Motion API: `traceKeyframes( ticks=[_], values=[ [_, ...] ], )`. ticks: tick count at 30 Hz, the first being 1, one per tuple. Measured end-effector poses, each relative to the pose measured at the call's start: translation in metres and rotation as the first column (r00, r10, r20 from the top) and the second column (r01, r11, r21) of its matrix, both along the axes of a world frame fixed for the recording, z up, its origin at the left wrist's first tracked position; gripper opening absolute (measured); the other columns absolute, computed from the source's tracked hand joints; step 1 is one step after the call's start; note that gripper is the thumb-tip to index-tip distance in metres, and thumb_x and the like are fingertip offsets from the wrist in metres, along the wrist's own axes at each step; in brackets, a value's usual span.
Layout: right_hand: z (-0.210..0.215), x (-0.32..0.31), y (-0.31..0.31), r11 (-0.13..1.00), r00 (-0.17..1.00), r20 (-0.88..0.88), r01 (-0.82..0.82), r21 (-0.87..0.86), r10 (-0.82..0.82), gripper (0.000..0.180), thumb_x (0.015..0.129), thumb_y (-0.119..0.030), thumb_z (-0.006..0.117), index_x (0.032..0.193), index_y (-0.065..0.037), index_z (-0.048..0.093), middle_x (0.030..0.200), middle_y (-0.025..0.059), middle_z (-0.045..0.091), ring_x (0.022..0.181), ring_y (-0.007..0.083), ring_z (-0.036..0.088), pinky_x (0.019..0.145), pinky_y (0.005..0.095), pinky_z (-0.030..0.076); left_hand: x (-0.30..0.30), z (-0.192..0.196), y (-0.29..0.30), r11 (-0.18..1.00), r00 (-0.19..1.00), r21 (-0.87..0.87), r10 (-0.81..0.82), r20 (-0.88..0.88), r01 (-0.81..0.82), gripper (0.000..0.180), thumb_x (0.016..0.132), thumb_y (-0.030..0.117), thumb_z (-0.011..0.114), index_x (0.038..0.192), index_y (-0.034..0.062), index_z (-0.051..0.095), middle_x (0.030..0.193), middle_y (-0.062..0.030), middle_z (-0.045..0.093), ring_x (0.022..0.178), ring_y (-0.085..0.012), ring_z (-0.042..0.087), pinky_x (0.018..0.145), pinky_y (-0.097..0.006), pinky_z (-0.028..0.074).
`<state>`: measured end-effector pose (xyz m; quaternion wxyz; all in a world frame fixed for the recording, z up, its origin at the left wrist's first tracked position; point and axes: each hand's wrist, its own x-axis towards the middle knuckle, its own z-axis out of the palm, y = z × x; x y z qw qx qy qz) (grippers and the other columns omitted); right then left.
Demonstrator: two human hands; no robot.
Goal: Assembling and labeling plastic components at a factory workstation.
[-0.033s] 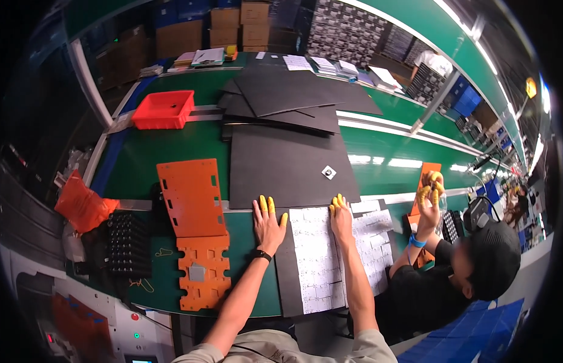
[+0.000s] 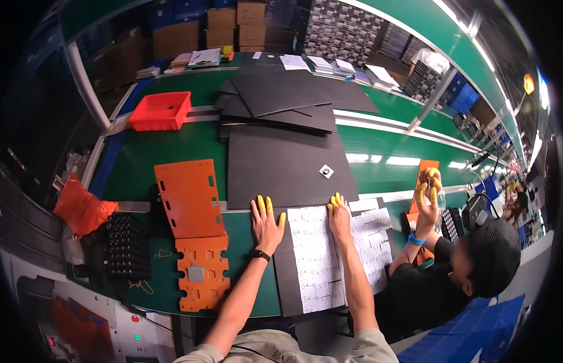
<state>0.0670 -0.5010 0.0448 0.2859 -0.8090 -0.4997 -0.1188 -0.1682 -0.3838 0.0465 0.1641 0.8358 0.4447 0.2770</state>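
A large black sheet [image 2: 287, 166] with a small white square label [image 2: 326, 172] lies flat on the green bench. My left hand [image 2: 268, 230] rests open at its near edge, fingers spread, with yellow covers on several fingertips. At the same edge, farther right, my right hand [image 2: 340, 221] touches the sheet with yellow-covered fingertips, its fingers close together and extended forward. Under my right wrist lie white printed label sheets [image 2: 311, 260], partly hidden by the forearm, on a dark backing [image 2: 288, 278].
More black sheets [image 2: 281, 94] are stacked loosely behind. To the left are an orange slotted plate [image 2: 186, 199], an orange notched plate [image 2: 202, 290], a black ribbed tray [image 2: 127, 245] and a red bin [image 2: 160, 112]. A co-worker [image 2: 438, 302] sits close on the right, hands raised.
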Motion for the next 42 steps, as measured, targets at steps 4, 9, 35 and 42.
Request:
traceKeyframes(
  ticks=[4, 9, 35, 42],
  values=[
    [-0.005, 0.000, -0.003, 1.000, 1.000, -0.001, 0.023, 0.017, -0.023, 0.032, 0.097, -0.014, 0.055, 0.120, 0.008, 0.061, 0.135, 0.0298, 0.054, 0.130, 0.0480, 0.046, 0.113, 0.0538, 0.035, 0.002, -0.002, -0.002, 1.000, 0.999, 0.013, 0.003, -0.032, -0.002, 0.074, 0.095, 0.042, 0.057, 0.151, -0.0003, 0.034, 0.159, -0.0224, 0.025, 0.149, -0.0426, 0.015, 0.121, -0.050, 0.020],
    [-0.004, 0.000, -0.002, 0.999, 0.999, -0.016, 0.042, -0.008, -0.042, 0.032, 0.097, -0.013, 0.055, 0.121, 0.008, 0.061, 0.137, 0.0290, 0.052, 0.131, 0.0476, 0.045, 0.113, 0.0533, 0.035, 0.003, -0.004, -0.001, 1.000, 0.999, 0.029, 0.002, -0.046, 0.000, 0.074, 0.095, 0.043, 0.057, 0.151, -0.0005, 0.035, 0.159, -0.0229, 0.026, 0.148, -0.0427, 0.016, 0.121, -0.050, 0.020],
    [-0.014, 0.031, -0.030, 0.951, 0.932, 0.192, 0.303, 0.059, -0.309, 0.024, 0.086, -0.011, 0.062, 0.103, 0.007, 0.063, 0.110, 0.0229, 0.061, 0.106, 0.0388, 0.056, 0.097, 0.0530, 0.042, -0.010, -0.001, 0.005, 0.965, 0.964, -0.028, 0.263, 0.032, -0.262, 0.085, 0.091, 0.040, 0.061, 0.151, -0.0083, 0.025, 0.156, -0.0388, 0.010, 0.149, -0.0486, 0.002, 0.120, -0.059, 0.001],
    [-0.016, 0.029, -0.037, 0.939, 0.924, 0.193, 0.342, -0.025, -0.331, 0.029, 0.092, -0.016, 0.057, 0.107, 0.009, 0.064, 0.122, 0.0251, 0.061, 0.118, 0.0390, 0.056, 0.109, 0.0582, 0.035, -0.007, -0.002, 0.003, 0.960, 0.960, -0.019, 0.278, -0.023, -0.279, 0.084, 0.091, 0.042, 0.058, 0.151, -0.0079, 0.027, 0.157, -0.0385, 0.011, 0.149, -0.0485, 0.003, 0.120, -0.059, -0.001]
  ],
)
